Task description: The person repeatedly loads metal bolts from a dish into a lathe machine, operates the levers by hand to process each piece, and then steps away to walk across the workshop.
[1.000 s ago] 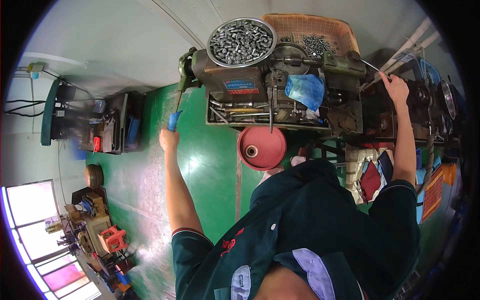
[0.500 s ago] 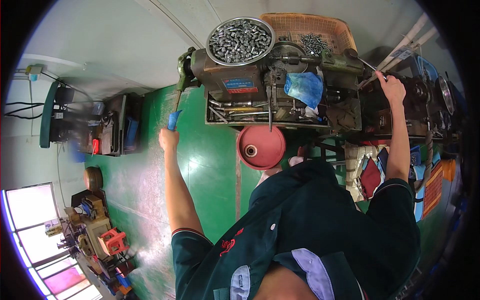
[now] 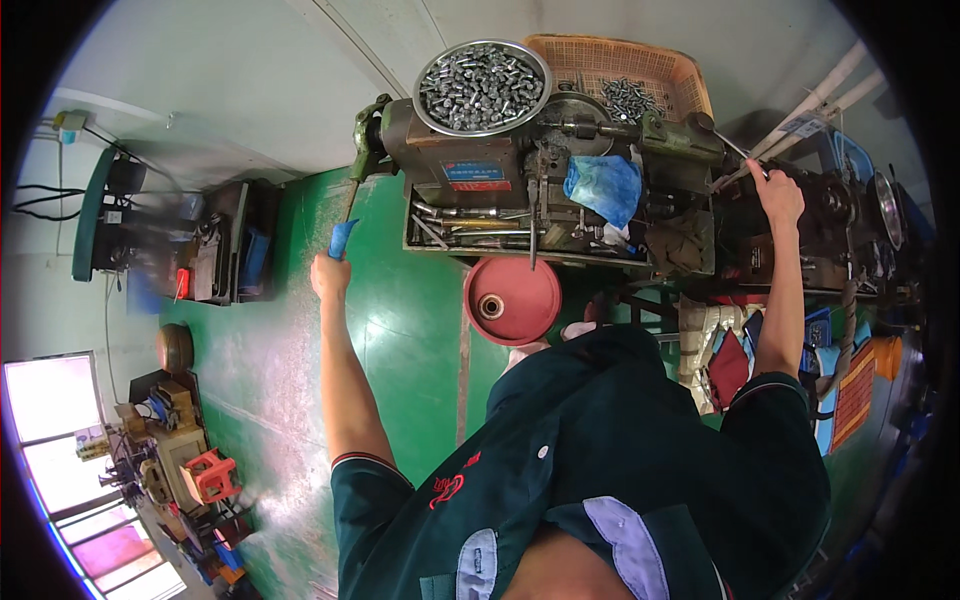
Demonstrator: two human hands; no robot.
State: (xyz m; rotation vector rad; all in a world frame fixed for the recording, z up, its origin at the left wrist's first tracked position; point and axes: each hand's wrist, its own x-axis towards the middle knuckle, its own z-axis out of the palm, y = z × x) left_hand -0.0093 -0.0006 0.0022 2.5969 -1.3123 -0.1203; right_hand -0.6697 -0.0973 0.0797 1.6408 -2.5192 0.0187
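Observation:
A dark green bench lathe (image 3: pixel 480 155) stands in front of me. My left hand (image 3: pixel 330 274) is closed around the blue-wrapped handle (image 3: pixel 342 238) of a lever hanging from the machine's left end. At the right end, my right hand (image 3: pixel 780 198) grips a thin metal lever (image 3: pixel 732 146) that slants up to a dark knob. A steel bowl (image 3: pixel 545 85) heaped with small metal parts sits on top of the lathe. Over its front hangs a blue cloth (image 3: pixel 605 188). The small workpiece area near the spindle is too fine to make out.
Behind the lathe is an orange plastic basket (image 3: pixel 690 75) with loose metal parts. Rods and tools lie in the tray (image 3: pixel 425 243) below. A round red stool (image 3: pixel 525 325) stands before me. Another machine (image 3: pixel 835 200) is at the right, and a red stool (image 3: pixel 210 477) at far left.
The view has tilted slightly, shifting the whole scene. Both hands keep their holds on the levers, with no clear movement of either lever.

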